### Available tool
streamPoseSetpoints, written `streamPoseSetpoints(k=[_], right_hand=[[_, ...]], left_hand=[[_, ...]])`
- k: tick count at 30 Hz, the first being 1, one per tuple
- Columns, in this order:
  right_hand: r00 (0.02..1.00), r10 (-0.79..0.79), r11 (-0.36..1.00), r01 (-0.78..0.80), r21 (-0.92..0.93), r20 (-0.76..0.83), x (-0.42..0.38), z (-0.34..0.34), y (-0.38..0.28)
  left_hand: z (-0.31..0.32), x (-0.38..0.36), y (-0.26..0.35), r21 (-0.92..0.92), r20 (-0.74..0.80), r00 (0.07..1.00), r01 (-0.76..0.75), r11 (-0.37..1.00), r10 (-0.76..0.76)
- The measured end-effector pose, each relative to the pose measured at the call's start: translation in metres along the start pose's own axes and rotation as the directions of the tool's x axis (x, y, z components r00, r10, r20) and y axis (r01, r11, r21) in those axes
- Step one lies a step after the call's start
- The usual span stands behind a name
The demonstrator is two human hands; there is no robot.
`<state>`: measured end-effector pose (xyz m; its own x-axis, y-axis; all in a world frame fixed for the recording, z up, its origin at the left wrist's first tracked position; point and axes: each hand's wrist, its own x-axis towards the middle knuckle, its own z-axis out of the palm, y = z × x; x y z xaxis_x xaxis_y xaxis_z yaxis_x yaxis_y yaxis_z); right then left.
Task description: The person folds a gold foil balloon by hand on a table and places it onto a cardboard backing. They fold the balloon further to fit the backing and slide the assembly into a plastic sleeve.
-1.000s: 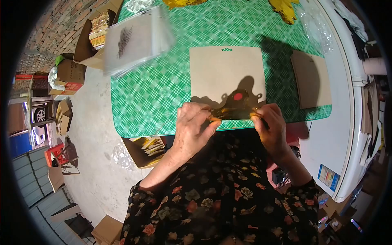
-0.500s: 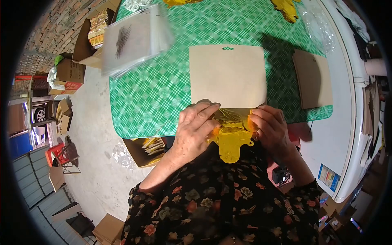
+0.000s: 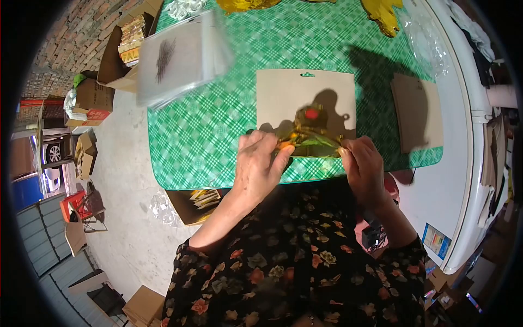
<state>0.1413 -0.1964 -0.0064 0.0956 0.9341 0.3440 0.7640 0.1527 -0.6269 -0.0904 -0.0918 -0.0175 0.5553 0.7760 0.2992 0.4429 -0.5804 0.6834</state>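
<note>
A shiny gold foil balloon (image 3: 316, 143), flat and partly folded, lies over the lower half of a beige card (image 3: 280, 92) with a hang hole at its top. My left hand (image 3: 253, 166) pinches the foil's left edge between thumb and fingers. At the opposite end, my right hand (image 3: 363, 166) grips the right edge between thumb and fingertips. A rounded flap of foil with a red patch points away from me over the card, and green and orange print shows near the fold.
Clear plastic bags (image 3: 182, 57) lie at the left of the green checked tablecloth (image 3: 201, 136). More beige cards (image 3: 417, 111) are stacked at right. Gold foil pieces (image 3: 384, 16) lie at the far edge. An open carton (image 3: 190, 204) stands below the table's left edge.
The foil's rounded flap, which hung toward me over the table edge, now lies folded away from me across the card. The card has shifted slightly toward me.
</note>
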Motion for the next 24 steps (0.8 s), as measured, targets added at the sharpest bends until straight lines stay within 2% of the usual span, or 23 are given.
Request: streamPoseSetpoints(k=[5,14,17,18,20,23,24], right_hand=[[0.997,0.066,0.997,-0.064,-0.043,0.043,0.010,0.001,0.005],[0.987,0.159,0.981,-0.154,-0.116,0.036,0.012,0.010,0.007],[0.982,0.186,0.978,-0.180,-0.110,0.041,0.012,0.010,0.006],[0.981,0.189,0.977,-0.184,-0.110,0.041,0.011,0.011,0.007],[0.980,0.194,0.977,-0.189,-0.102,0.037,0.012,0.011,0.008],[0.979,0.198,0.977,-0.194,-0.085,0.041,0.011,0.012,0.007],[0.980,0.194,0.979,-0.190,-0.080,0.047,0.012,0.012,0.007]], left_hand=[[0.010,0.013,-0.001,0.044,-0.020,0.998,0.059,0.997,-0.058],[0.016,0.021,0.000,0.122,-0.048,0.998,0.037,0.992,-0.031],[0.019,0.023,-0.001,-0.020,-0.092,0.992,0.087,0.996,-0.089],[0.013,0.024,0.007,-0.002,-0.106,0.991,0.085,0.996,-0.084],[0.003,0.017,0.014,0.082,-0.111,0.992,-0.053,0.995,0.062],[0.010,0.011,0.016,0.019,-0.037,0.950,-0.311,0.950,0.311],[0.011,0.008,0.014,0.022,-0.037,0.950,-0.310,0.950,0.311]])
